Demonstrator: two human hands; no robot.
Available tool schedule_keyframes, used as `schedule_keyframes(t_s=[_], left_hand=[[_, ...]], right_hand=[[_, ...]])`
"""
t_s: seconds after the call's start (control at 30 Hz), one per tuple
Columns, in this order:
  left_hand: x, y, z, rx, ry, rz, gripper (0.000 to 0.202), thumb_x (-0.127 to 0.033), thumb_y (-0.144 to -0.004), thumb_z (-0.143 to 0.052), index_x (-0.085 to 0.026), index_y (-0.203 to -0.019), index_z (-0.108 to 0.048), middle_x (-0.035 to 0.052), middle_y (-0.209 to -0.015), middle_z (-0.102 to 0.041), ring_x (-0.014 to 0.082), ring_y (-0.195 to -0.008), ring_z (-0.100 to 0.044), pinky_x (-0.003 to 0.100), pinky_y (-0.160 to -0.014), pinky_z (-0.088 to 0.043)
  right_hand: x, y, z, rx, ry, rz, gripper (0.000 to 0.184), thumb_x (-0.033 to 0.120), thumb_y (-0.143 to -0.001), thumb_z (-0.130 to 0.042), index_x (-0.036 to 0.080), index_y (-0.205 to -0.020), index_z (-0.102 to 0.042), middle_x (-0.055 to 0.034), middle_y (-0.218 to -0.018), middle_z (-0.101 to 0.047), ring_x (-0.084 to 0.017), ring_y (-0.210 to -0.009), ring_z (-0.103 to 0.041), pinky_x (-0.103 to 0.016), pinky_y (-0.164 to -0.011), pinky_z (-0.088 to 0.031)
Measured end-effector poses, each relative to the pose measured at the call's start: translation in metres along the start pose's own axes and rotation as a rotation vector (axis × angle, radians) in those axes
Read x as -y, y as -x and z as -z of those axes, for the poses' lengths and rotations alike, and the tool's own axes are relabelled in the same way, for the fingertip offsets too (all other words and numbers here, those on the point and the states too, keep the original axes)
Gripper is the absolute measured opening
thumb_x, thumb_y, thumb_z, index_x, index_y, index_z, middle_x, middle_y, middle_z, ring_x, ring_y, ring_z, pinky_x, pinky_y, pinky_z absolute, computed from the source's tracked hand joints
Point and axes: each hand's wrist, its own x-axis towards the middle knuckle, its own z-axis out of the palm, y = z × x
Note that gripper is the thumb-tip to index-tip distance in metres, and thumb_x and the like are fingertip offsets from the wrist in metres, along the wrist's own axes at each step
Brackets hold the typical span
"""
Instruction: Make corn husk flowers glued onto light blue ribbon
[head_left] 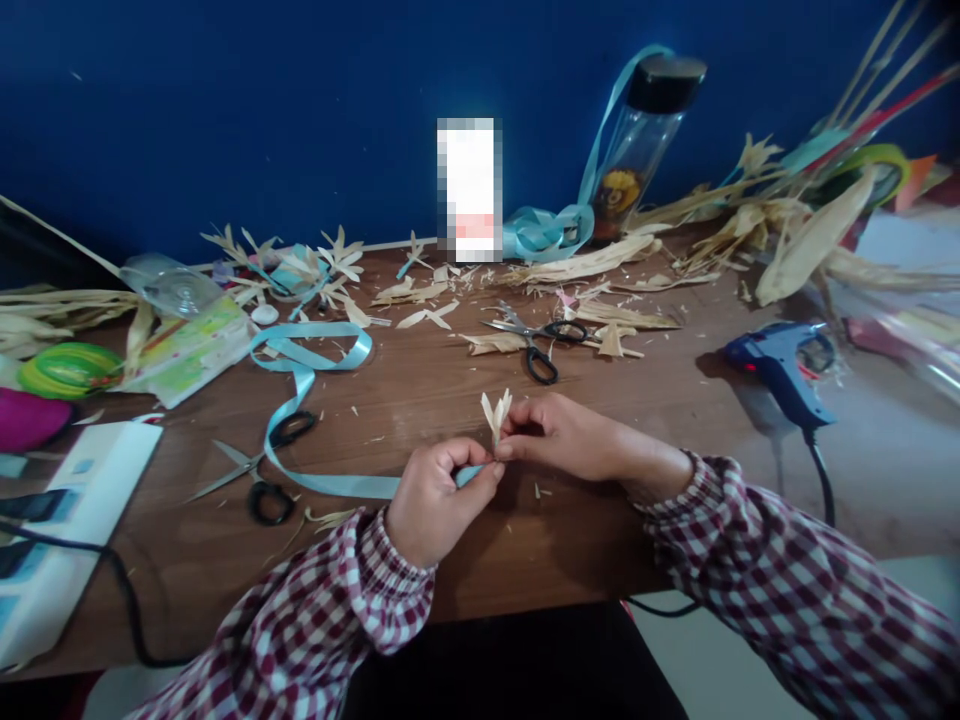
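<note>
Above the front part of the table, my two hands meet at a small pale flower of dried corn husk (pixel 496 412). My right hand (pixel 562 437) pinches the flower near its base, its petals pointing up. Between the thumb and fingers of my left hand (pixel 444 492) is a light blue ribbon (pixel 360 486), its end close to the flower's base. From there the ribbon runs left along the table and loops back in loose folds. Whether the ribbon is fixed to the flower is hidden by my fingertips.
Black-handled scissors (pixel 251 470) lie left, another pair (pixel 536 338) beyond my hands. A blue glue gun (pixel 784 365) with a cord stands right. A white power strip (pixel 79 530) lies left. Husk pieces (pixel 592 262), finished flowers (pixel 341 255), and a glass bottle (pixel 649 140) line the back.
</note>
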Motion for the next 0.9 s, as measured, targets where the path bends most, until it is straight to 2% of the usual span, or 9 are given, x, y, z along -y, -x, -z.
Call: schedule_keyframes(t_s=[0.1,0.2,0.3,0.47,0.6,0.73,0.9], left_hand=[[0.006,-0.002,0.002,0.085,0.239,0.050,0.021,-0.033,-0.075,-0.063,-0.014,-0.066,-0.062,-0.0033,-0.055,-0.051,0.0067,-0.050,-0.039,0.019,-0.048,-0.033],[0.012,-0.005,0.002,0.141,0.422,0.107,0.024,-0.038,-0.073,-0.065,-0.014,-0.070,-0.064,-0.0040,-0.054,-0.049,0.0047,-0.046,-0.032,0.017,-0.042,-0.025],[0.014,-0.007,0.001,0.187,0.464,0.159,0.027,-0.041,-0.072,-0.067,-0.014,-0.075,-0.068,-0.0045,-0.053,-0.045,0.0038,-0.045,-0.029,0.016,-0.039,-0.019],[0.012,-0.007,0.001,0.267,0.566,0.208,0.034,-0.047,-0.073,-0.064,-0.014,-0.079,-0.068,-0.0089,-0.048,-0.029,0.0033,-0.042,-0.019,0.015,-0.037,-0.016],[0.013,-0.008,0.001,0.246,0.511,0.234,0.029,-0.043,-0.070,-0.068,-0.014,-0.070,-0.065,-0.0080,-0.048,-0.036,0.0028,-0.041,-0.023,0.016,-0.037,-0.016],[0.017,-0.008,0.001,0.217,0.393,0.191,0.025,-0.039,-0.072,-0.065,-0.014,-0.069,-0.064,-0.0071,-0.047,-0.042,0.0032,-0.040,-0.027,0.017,-0.038,-0.019],[0.009,-0.007,0.003,0.141,0.222,0.146,0.017,-0.031,-0.072,-0.064,-0.014,-0.068,-0.064,-0.0038,-0.053,-0.053,0.0060,-0.046,-0.037,0.020,-0.045,-0.030]], right_hand=[[-0.004,-0.001,-0.001,0.040,-0.261,0.001,0.022,0.037,-0.082,-0.058,0.015,-0.081,-0.060,0.0021,-0.069,-0.057,-0.009,-0.061,-0.049,-0.021,-0.058,-0.039],[-0.007,-0.002,-0.002,0.059,-0.412,0.005,0.023,0.037,-0.078,-0.063,0.015,-0.084,-0.060,0.0013,-0.075,-0.058,-0.008,-0.061,-0.048,-0.020,-0.057,-0.038],[-0.009,-0.001,-0.003,0.063,-0.504,-0.009,0.022,0.036,-0.077,-0.066,0.016,-0.083,-0.061,0.0023,-0.072,-0.058,-0.007,-0.057,-0.046,-0.019,-0.054,-0.036],[-0.008,0.001,-0.001,0.119,-0.504,-0.062,0.025,0.039,-0.079,-0.062,0.014,-0.081,-0.060,0.0015,-0.072,-0.059,-0.006,-0.055,-0.046,-0.018,-0.050,-0.036],[-0.005,0.002,0.003,0.143,-0.384,-0.067,0.028,0.043,-0.080,-0.060,0.014,-0.080,-0.059,0.0024,-0.067,-0.055,-0.007,-0.057,-0.047,-0.019,-0.052,-0.037],[-0.003,0.001,0.005,0.160,-0.271,-0.074,0.033,0.047,-0.081,-0.058,0.014,-0.080,-0.059,0.0027,-0.063,-0.053,-0.008,-0.057,-0.047,-0.020,-0.052,-0.037],[-0.004,0.000,0.005,0.139,-0.182,-0.051,0.028,0.043,-0.082,-0.057,0.015,-0.080,-0.059,0.0030,-0.065,-0.053,-0.009,-0.058,-0.046,-0.021,-0.056,-0.038]])
